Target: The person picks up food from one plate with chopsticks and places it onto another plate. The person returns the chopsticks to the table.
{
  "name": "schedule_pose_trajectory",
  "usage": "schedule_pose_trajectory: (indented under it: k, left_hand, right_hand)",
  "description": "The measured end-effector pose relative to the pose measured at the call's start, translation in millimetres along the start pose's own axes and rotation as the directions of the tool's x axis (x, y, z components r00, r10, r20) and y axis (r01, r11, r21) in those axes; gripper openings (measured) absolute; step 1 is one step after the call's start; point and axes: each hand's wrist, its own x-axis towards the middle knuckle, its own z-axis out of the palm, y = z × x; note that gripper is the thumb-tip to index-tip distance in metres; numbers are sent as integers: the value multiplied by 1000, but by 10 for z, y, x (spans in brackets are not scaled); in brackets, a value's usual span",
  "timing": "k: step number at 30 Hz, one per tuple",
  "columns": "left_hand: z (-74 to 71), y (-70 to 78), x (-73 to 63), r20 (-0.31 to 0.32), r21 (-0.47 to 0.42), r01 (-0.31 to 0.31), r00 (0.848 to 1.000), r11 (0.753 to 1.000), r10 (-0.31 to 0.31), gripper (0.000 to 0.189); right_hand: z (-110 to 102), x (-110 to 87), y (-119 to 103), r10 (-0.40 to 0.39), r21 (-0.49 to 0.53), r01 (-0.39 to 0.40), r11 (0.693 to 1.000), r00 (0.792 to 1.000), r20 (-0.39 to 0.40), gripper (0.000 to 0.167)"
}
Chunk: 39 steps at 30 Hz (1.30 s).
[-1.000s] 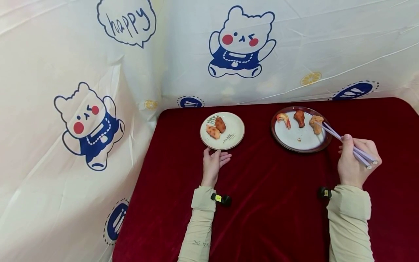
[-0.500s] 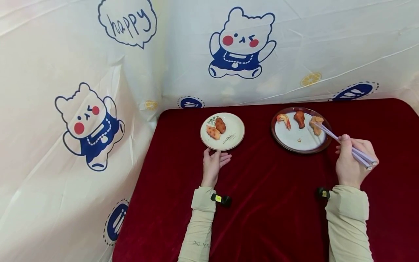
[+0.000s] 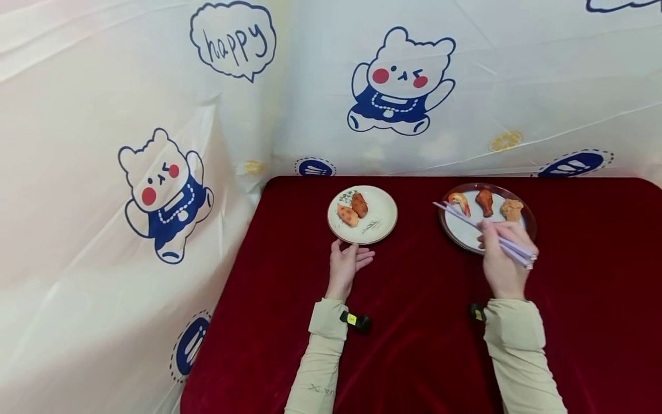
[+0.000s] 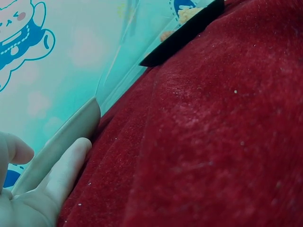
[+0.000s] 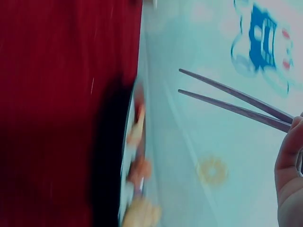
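My right hand (image 3: 504, 259) grips a pair of lilac chopsticks (image 3: 468, 218). Their tips point left across the brown-rimmed plate (image 3: 530, 221); in the right wrist view the chopsticks (image 5: 232, 101) stand slightly apart with nothing between them. On that plate lie a shrimp (image 3: 459, 202), a chicken drumstick (image 3: 484, 203) and a piece of fried chicken (image 3: 512, 209), the last partly behind my hand. My left hand (image 3: 345, 265) is at the near rim of a small cream plate (image 3: 380, 215), straight fingers against its side. Two browned food pieces (image 3: 359, 204) lie there side by side.
A dark red velvet cloth (image 3: 414, 322) covers the table. Behind and to the left hangs a white curtain (image 3: 310, 86) printed with bears. Black wrist straps (image 3: 362, 323) sit at both sleeves.
The chopsticks have left the fried chicken, which stays on its plate, and my right hand has swung left over the near rim. My left hand keeps its place at the cream plate.
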Motion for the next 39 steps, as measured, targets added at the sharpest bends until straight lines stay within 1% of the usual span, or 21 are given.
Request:
schedule_pose_trajectory:
  k: [2,4,6,8,10,13,16,21,24,27,30,33,37,39]
  left_hand:
    - [-9,2,-2,4,-3,-3,1000,1000,3,59]
    - [-15,7,-6,9,0,-7,1000,1000,7,59]
    - [-18,14,-13,11,-1,-7,1000,1000,7,59]
    - [-21,24,-21,12,1,-4,1000,1000,4,59]
    - [-20,28,-28,9,1,3,1000,1000,-3,60]
    - [-19,19,-30,4,-3,16,1000,1000,-16,61]
    - [-17,-1,-32,1,0,22,1000,1000,-22,62]
    - [-21,-3,-27,0,12,22,1000,1000,-22,61]
    - [-32,14,-21,-4,5,15,1000,1000,-15,60]
    - [-33,21,-19,-4,5,12,1000,1000,-12,61]
    - [-34,22,-22,-1,6,13,1000,1000,-13,61]
    - [-34,19,-29,3,7,11,1000,1000,-11,60]
    - [-37,23,-31,4,9,8,1000,1000,-8,60]
    - [-39,30,-30,5,9,7,1000,1000,-7,59]
  right_hand:
    - [146,-64,-73,-19,27,18,999,998,65,22]
    - [294,-129,-145,-39,52,33,998,990,132,22]
    - [438,-193,-213,-39,96,20,995,979,199,21]
    - [574,-246,-278,-28,134,-8,991,964,263,22]
    - [698,-289,-321,-5,152,-45,987,948,317,24]
    - [850,-328,-350,37,143,-100,985,922,384,26]
    - [929,-356,-450,81,123,-147,981,902,425,25]
    - [991,-354,-664,111,89,-169,982,883,457,24]
    - [1057,-320,-723,129,66,-180,981,874,468,25]
    - [1113,-287,-723,157,56,-207,977,868,472,25]
    - [1160,-271,-682,184,34,-226,974,865,466,25]
    - [1222,-258,-543,217,18,-252,968,866,450,26]
    - [1305,-233,-329,259,29,-300,953,865,429,29]
    - [1332,-223,-281,282,47,-332,942,862,422,31]
